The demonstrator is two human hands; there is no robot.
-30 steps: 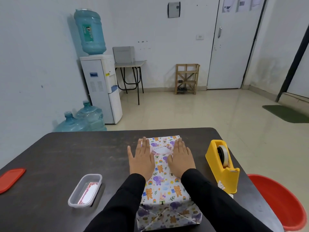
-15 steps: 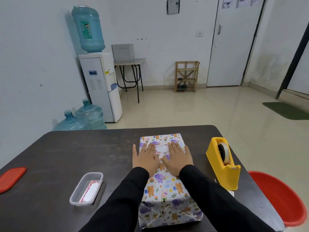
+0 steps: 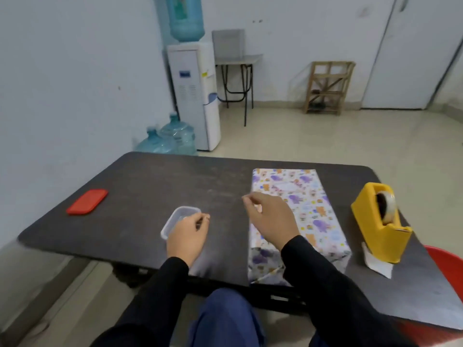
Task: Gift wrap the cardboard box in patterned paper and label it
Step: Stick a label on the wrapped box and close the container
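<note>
The box [image 3: 313, 209], wrapped in white paper with animal prints, lies lengthwise on the dark table [image 3: 150, 184], right of centre. A pale label [image 3: 288, 186] sits on its top near the far end. My right hand [image 3: 270, 216] hovers over the box's left edge, fingers loosely curled, with nothing visible in it. My left hand [image 3: 186, 236] is over the near right corner of a clear plastic container [image 3: 179, 216], fingers loosely curled. Whether it touches the container is unclear in the blur.
A yellow tape dispenser [image 3: 378, 224] stands right of the box, with a white paper scrap [image 3: 375, 264] at its near end. A red lid [image 3: 87, 201] lies at the table's left. A red basin [image 3: 448, 256] is past the right edge.
Both hands have lifted off the box's label and moved left. The left hand went to the clear container. The view has swung down and left.
</note>
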